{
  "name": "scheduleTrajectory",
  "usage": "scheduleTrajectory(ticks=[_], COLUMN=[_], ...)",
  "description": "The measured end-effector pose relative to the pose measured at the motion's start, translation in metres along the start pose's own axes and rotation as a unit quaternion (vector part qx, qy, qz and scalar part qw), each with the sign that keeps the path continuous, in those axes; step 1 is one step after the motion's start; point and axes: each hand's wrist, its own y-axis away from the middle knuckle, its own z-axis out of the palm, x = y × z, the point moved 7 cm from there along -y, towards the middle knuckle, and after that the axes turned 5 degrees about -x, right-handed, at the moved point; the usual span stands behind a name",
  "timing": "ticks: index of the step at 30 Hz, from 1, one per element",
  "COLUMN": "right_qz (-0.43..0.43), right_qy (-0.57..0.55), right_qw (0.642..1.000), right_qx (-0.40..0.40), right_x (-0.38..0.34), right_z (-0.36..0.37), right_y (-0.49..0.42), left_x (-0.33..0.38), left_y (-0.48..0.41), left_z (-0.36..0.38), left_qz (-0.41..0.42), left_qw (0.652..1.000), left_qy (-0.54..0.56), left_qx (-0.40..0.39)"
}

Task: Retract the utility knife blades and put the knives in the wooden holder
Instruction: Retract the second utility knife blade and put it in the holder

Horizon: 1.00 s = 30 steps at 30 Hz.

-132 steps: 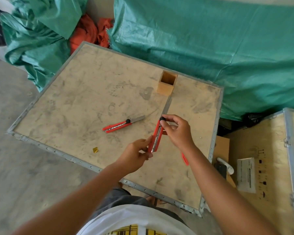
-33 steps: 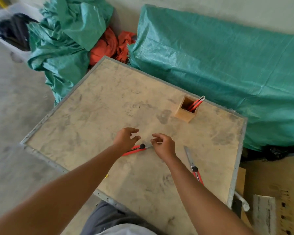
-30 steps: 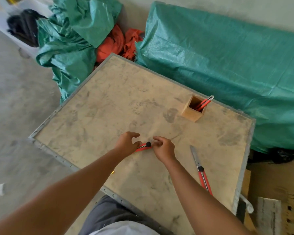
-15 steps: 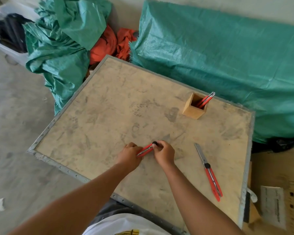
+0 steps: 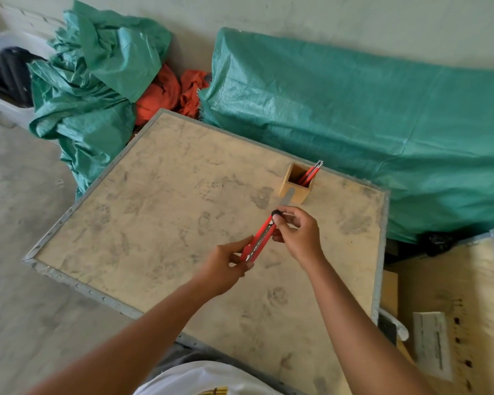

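- Head view, the holder: we take the wooden holder [image 5: 295, 184] as our landmark, standing near the far edge of the wooden board [image 5: 143, 212]. One red knife in the holder [image 5: 311, 173] already leans in its right corner, handle end up, so we judge that part done.
- Head view, the hands: nearer to us than the holder, we hold a red utility knife [image 5: 259, 239] lifted above the board. Our left hand [image 5: 226, 266] is closed around the butt end; our right hand [image 5: 298, 233] pinches the end toward the holder, fingers on the black slider knob [image 5: 275, 214].
- Head view, the blade: the blade [image 5: 288, 195] is out, its tip pointing at the holder's front wall and overlapping it from this angle. We judge the retracting step is in hand but not finished.
- Head view, what is left: draw this blade in, then drop the knife into the holder. No other loose knife shows on the board here; our right arm hides part of the board's right side, so we cannot tell whether one lies there.
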Motion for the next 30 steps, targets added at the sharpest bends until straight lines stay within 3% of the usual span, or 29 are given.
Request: scheduleTrajectory(ticks=[7,12,17,22,26,30], right_qz=[-0.001,-0.027,-0.084,-0.110,-0.119,-0.132], right_qy=[0.003,0.111,0.166,0.167,0.157,0.164], right_qw=[0.995,0.977,0.971,0.978,0.977,0.977], right_qx=[-0.096,-0.177,-0.150,-0.055,-0.076,-0.028], right_x=[-0.013,-0.013,-0.025,-0.032,-0.033,-0.037], right_z=[-0.033,-0.045,-0.064,-0.079,-0.079,-0.080], right_y=[0.031,0.054,0.058,0.065,0.067,0.071], left_x=[0.029,0.051,0.066,0.083,0.088,0.086], left_y=[0.013,0.010,0.005,0.004,0.005,0.005], left_z=[0.040,0.053,0.059,0.065,0.065,0.066], left_qz=[0.027,0.042,0.048,0.070,0.070,0.063], left_qw=[0.992,0.989,0.991,0.990,0.991,0.988], left_qy=[0.125,0.140,0.123,0.120,0.116,0.139], left_qx=[0.003,0.019,0.022,0.010,0.002,0.002])
